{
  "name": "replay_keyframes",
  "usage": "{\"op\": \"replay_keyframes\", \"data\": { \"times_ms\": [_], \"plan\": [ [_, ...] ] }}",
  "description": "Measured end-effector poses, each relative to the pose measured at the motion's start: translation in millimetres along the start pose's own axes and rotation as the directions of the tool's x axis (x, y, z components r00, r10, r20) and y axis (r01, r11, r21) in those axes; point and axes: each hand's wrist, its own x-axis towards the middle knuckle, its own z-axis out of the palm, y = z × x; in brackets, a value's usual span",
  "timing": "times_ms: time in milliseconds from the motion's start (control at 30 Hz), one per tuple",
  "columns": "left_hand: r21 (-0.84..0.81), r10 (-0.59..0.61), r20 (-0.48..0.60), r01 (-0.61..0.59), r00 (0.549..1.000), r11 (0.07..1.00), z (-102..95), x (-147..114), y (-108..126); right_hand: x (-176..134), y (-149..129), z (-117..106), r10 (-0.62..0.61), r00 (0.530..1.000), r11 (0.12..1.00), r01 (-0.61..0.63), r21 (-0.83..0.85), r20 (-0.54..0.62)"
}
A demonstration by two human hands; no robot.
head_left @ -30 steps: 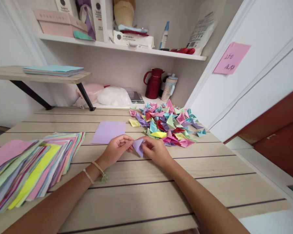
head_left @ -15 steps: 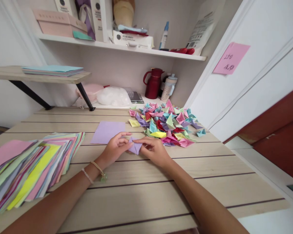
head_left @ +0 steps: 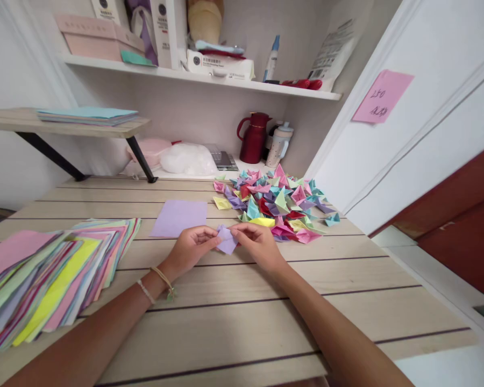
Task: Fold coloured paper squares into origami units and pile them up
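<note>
Between my two hands is a small folded piece of purple paper (head_left: 228, 243), raised a little over the wooden table. My left hand (head_left: 194, 244) pinches its left side between thumb and fingers. On the other side, my right hand (head_left: 255, 242) grips the upper right edge the same way. The paper shows a flat, roughly diamond-shaped face; its inner folds are hidden. Just behind my left hand lies a flat purple sheet (head_left: 179, 217). Beyond my right hand is a heap of folded paper boats (head_left: 280, 204) in many colours.
Fanned stacks of coloured paper (head_left: 52, 279) cover the table's left side. A small raised shelf (head_left: 8, 119) on black legs stands behind them. At the back are a white plastic bag (head_left: 189, 159), a red jug (head_left: 254, 138) and a light cup (head_left: 279, 145).
The folded purple paper has turned between my fingers; its creased face with a centre line gives way to a smoother face. My right fingers have shifted to its upper edge.
</note>
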Motion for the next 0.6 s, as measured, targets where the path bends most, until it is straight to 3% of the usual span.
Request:
{"op": "replay_keyframes", "data": {
  "times_ms": [133,333,467,600],
  "plan": [
    [-0.044,0.015,-0.008,-0.016,1.0,0.999,2.1,-0.6,2.1,-0.4,4.1,1.3,0.019,1.0,0.998,-0.019,0.061,0.012],
    [0.021,0.018,-0.102,-0.016,0.995,1.0,-2.3,2.3,2.3,-2.0,-2.2,-0.1,-0.092,0.991,0.97,0.112,-0.217,0.101],
    [0.032,0.06,-0.024,-0.059,0.998,0.998,-2.4,1.4,-2.0,-2.5,-5.4,-2.1,-0.125,0.989,0.93,0.144,-0.337,0.078],
    [0.189,0.091,-0.011,-0.087,0.996,0.978,-0.5,-0.8,-3.6,-2.6,-4.7,-3.3,-0.165,0.982,0.904,0.188,-0.384,0.092]
  ]
}}
